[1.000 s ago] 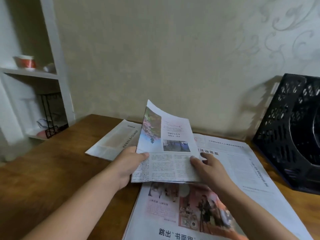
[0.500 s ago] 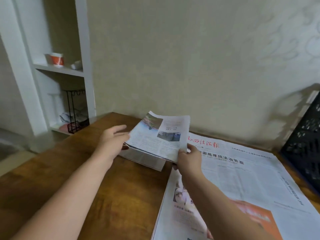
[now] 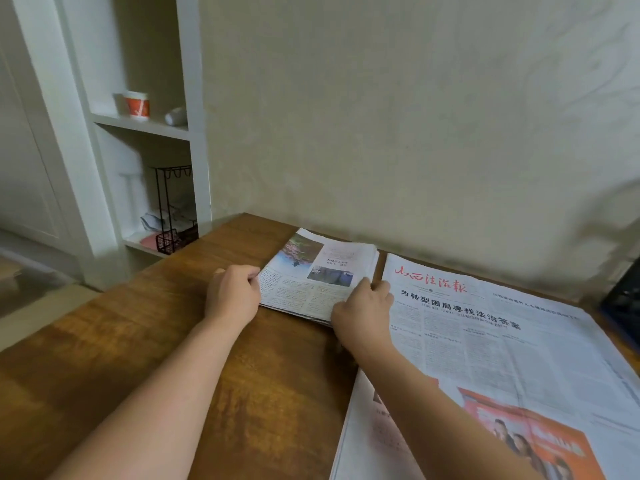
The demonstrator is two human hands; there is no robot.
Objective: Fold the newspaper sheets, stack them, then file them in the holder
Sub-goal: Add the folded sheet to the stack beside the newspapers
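Matt paper newspapers [image 3: 317,285], glossy wood table [image 3: 138,341].

- One stack of folded newspapers [image 3: 317,282], lying between the two hands; how many sheets it holds cannot be told.
- One open newspaper [image 3: 502,341], spread flat just right of the right hand.
- Two hands: the left hand [image 3: 233,292] at the stack's left edge, the right hand [image 3: 363,306] at its right corner.
- One wooden table [image 3: 156,341] under both hands.
- One black holder [image 3: 623,303], only its edge visible, far right of the right hand.
- One paper cup [image 3: 136,105] on a shelf, well up and left of the left hand.
- One black wire rack [image 3: 171,209] on the shelf below it.
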